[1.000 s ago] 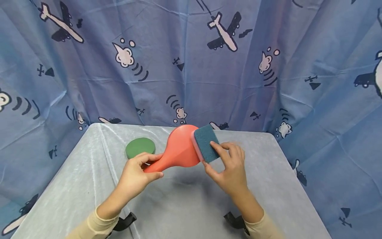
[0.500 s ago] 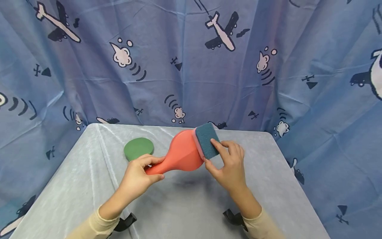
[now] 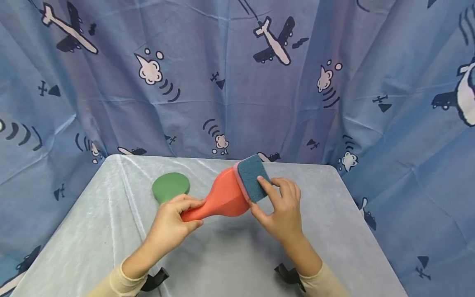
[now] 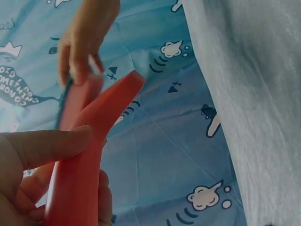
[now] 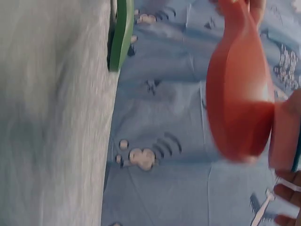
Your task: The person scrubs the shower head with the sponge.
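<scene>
My left hand [image 3: 172, 220] grips the handle of an orange-red plastic scoop [image 3: 227, 196], its thumb lying along the handle in the left wrist view. The scoop is held above the table, its wide round end pointing right. My right hand [image 3: 283, 206] pinches a sponge [image 3: 253, 178] with a dark blue-green scouring face and a pink soft side. That pink side [image 5: 283, 136] lies against the scoop's wide end; the blue-green face is turned towards the head camera. The sponge hides part of the scoop's right rim.
A green round flat thing [image 3: 170, 187] lies on the table, behind my left hand. Pale grey cloth covers the table [image 3: 326, 231]. A blue curtain [image 3: 185, 123] printed with planes hangs behind it and at the sides. Black straps [image 3: 154, 280] sit at both wrists.
The scoop's wide end has dipped a little. The sponge has shifted slightly left against it, covering more of the upper right rim. Both hands keep their hold; the head view has drifted slightly.
</scene>
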`<state>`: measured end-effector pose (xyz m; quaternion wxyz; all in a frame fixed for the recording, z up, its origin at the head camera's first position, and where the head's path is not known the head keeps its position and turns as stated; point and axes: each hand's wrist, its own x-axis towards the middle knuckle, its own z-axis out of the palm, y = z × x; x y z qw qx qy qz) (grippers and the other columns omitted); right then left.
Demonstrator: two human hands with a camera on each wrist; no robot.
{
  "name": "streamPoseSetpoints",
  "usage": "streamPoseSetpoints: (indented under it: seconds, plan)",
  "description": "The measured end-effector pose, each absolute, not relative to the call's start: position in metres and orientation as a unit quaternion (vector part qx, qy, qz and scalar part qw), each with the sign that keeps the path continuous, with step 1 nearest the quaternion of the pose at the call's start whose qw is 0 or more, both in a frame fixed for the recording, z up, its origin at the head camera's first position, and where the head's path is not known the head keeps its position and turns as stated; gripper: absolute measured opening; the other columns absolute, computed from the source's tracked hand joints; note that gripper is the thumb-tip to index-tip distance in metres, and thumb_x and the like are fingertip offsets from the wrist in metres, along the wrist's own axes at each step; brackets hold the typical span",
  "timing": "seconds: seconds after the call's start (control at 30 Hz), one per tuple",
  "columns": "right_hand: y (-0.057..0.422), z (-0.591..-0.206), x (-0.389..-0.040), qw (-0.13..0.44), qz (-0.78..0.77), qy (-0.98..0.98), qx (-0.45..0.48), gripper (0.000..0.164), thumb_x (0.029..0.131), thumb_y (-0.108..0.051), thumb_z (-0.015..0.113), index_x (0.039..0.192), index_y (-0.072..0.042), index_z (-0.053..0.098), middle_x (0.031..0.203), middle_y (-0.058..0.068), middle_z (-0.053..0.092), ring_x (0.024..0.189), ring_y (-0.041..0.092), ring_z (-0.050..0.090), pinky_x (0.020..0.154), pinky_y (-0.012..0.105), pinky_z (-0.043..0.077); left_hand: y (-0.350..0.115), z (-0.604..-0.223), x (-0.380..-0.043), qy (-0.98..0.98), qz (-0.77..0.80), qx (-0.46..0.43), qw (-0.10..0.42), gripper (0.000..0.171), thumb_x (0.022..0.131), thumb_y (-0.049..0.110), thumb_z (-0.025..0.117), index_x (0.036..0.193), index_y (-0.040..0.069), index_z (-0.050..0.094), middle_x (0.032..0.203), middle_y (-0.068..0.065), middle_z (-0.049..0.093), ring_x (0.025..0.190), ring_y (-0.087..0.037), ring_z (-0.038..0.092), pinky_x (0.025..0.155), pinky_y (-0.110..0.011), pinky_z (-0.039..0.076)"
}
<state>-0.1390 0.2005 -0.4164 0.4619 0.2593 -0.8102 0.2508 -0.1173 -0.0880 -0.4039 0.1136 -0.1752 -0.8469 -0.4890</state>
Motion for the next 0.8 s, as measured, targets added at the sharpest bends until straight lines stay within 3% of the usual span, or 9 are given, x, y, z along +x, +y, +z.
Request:
streamPoseSetpoints:
  seconds: [0.17,0.43,0.67,0.8]
  plan:
    - [0.188,-0.418,-0.129,0.469,0.174,-0.782,0.371,0.051,0.083,-0.034,0.068,0.13,-0.014,0.071,0.11,0.017,0.063,0.105,0.038,0.058,0.096,0.062,0.039,-0.086,-0.406,-0.114,-0.853,-0.471,-0.186,0.127,0.05,0.063,-0.008,0.09,0.107,0.014,0.081,0.101,0.012,0.074,0.097,-0.011,0.066,0.079,-0.025,0.055]
    - [0.207,-0.414,-0.137,0.468,0.235,-0.824,0.218,0.052,0.083,-0.036,0.071,0.13,-0.012,0.071,0.108,0.02,0.062,0.105,0.039,0.056,0.095,0.061,0.037,-0.085,-0.406,-0.116,-0.855,-0.457,-0.201,0.14,0.051,0.062,-0.005,0.092,0.107,0.015,0.082,0.1,0.012,0.074,0.096,-0.008,0.067,0.077,-0.023,0.056]
    - [0.187,-0.418,-0.13,0.483,0.18,-0.777,0.361,0.05,0.083,-0.032,0.069,0.128,-0.012,0.071,0.108,0.018,0.063,0.104,0.039,0.058,0.093,0.062,0.041,-0.085,-0.405,-0.115,-0.858,-0.449,-0.198,0.155,0.05,0.063,-0.004,0.092,0.108,0.013,0.081,0.102,0.011,0.075,0.097,-0.01,0.067,0.078,-0.025,0.055]
    - [0.188,-0.42,-0.133,0.486,0.18,-0.783,0.343,0.049,0.083,-0.034,0.068,0.129,-0.014,0.071,0.109,0.017,0.064,0.105,0.038,0.059,0.095,0.062,0.04,-0.086,-0.403,-0.115,-0.855,-0.457,-0.194,0.15,0.049,0.064,-0.002,0.093,0.109,0.013,0.08,0.102,0.011,0.075,0.097,-0.009,0.067,0.077,-0.023,0.056]
